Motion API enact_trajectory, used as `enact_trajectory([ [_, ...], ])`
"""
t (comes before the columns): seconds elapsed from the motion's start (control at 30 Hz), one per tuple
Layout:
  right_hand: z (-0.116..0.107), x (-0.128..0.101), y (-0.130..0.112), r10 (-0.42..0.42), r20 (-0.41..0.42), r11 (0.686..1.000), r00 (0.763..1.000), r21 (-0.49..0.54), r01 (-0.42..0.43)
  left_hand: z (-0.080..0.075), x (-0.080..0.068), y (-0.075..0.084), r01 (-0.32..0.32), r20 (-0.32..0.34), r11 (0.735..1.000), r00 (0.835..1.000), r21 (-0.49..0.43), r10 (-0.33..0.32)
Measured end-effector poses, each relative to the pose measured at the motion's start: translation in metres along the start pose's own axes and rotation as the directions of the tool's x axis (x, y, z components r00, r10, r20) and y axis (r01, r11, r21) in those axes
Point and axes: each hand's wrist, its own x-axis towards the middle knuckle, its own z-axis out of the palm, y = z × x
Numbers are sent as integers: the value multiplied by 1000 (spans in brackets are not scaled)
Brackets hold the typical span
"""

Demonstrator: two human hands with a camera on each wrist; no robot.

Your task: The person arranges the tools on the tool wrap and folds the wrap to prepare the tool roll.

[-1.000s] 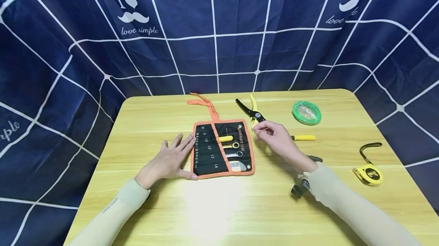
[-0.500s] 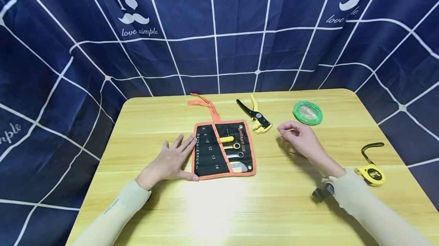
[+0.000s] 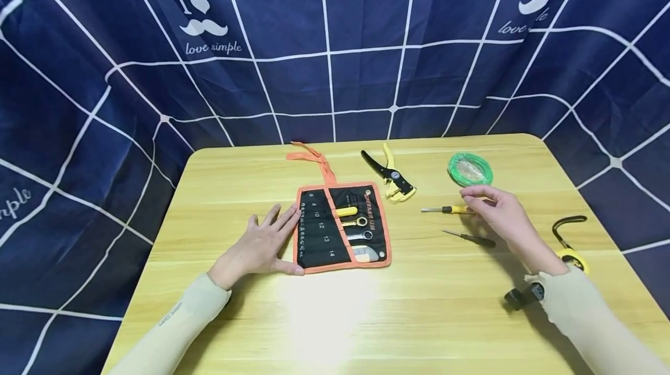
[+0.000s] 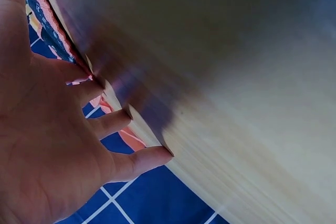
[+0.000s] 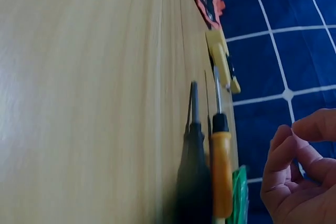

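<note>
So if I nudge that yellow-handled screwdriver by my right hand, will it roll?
Probably: the yellow-handled screwdriver has a round-looking handle and lies loose on the smooth table. Its thin, stiff shaft should make it light and easy to pivot.

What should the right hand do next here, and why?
Probably lower the right hand a little and pinch the yellow-handled screwdriver. Its fingers are loosely curled just over that handle with nothing in their grip, the black screwdriver lies nearer the person, and the left hand already rests flat against the tool pouch.
</note>
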Motion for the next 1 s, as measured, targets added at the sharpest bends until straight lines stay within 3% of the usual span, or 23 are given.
enact_trajectory([
  [0.47,-15,1,19,59,-18,997,998,-48,-60,0,0,-1,-9,-13,1000,1000,4,9],
  [1.0,-24,4,37,108,94,985,990,-143,-94,0,-2,-1,-19,-26,1000,999,-10,18],
])
